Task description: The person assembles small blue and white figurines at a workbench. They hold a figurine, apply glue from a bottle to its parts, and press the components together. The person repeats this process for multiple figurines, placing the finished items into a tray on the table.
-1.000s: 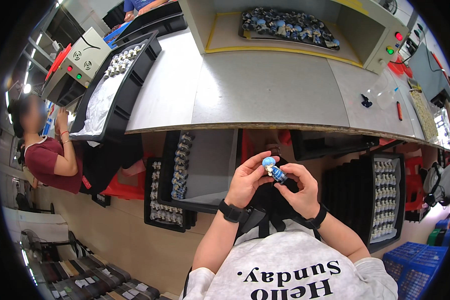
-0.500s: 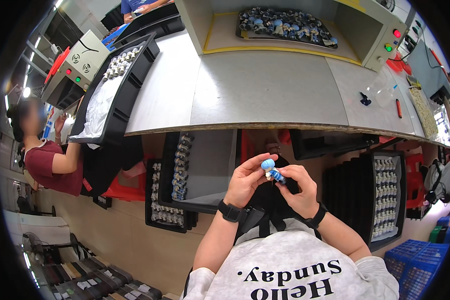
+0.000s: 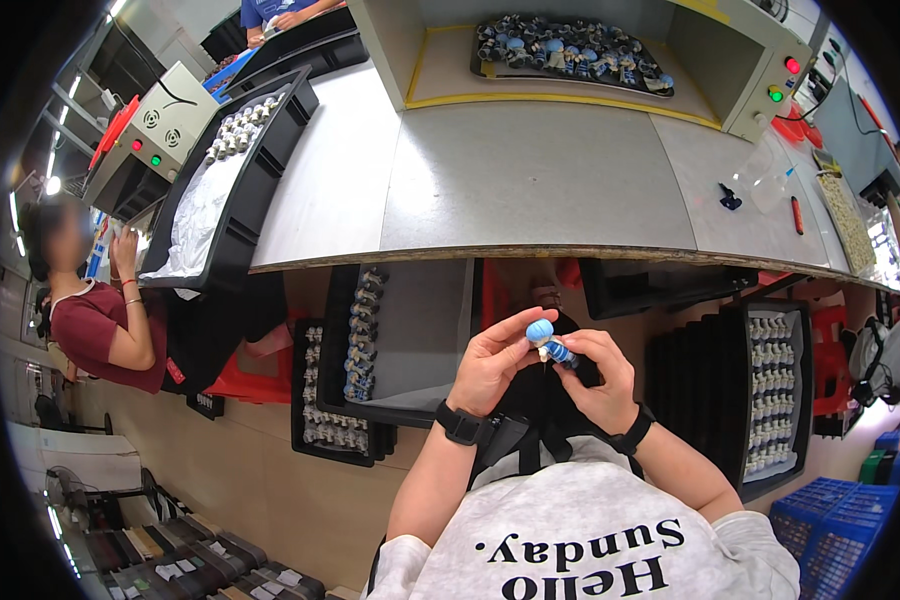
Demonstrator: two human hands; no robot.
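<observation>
Between my hands, above my lap and in front of the table edge, is a small toy figurine point(image 3: 554, 347) with a light blue head and a blue and white body. My left hand point(image 3: 492, 362) pinches it at the head and upper body with thumb and fingers. My right hand point(image 3: 602, 378) grips its lower end, so part of the legs is hidden. The figurine tilts, its head toward the upper left. Below the table edge, left of my hands, a black tray point(image 3: 410, 408) holds a column of similar blue figurines point(image 3: 363, 335).
A grey open-fronted box point(image 3: 740, 95) on the table holds a tray of blue figurines point(image 3: 570, 52). At left stands a long black tray point(image 3: 270, 185) with white figurines; a person point(image 3: 105, 320) sits beside it. Stacked trays point(image 3: 705, 400) and blue crates point(image 3: 835, 530) are at right.
The figurine has turned and shifted slightly to the right in my fingers; both hands keep hold of it. At left, the seated person's hand has risen a little.
</observation>
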